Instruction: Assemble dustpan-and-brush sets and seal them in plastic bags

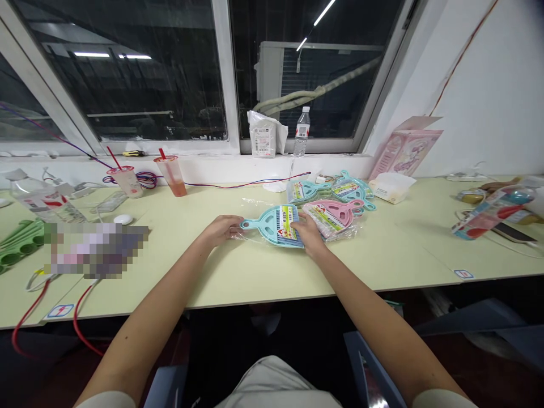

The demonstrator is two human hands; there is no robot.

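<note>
A light blue dustpan and brush set with a yellow and white label lies in clear plastic wrap, just above the pale table. My left hand is closed at its handle end, pinching the handle tip or the wrap there. Gripping the brush end from the right is my right hand, its thumb on top by the label. Beside that hand sits a wrapped pink dustpan set. Behind are more blue sets, one to the left and another to the right.
The pale table runs below a window. Two drink cups, a water bottle and green plastic parts are at left. A tissue pack, a pink box and a clear bottle are at right.
</note>
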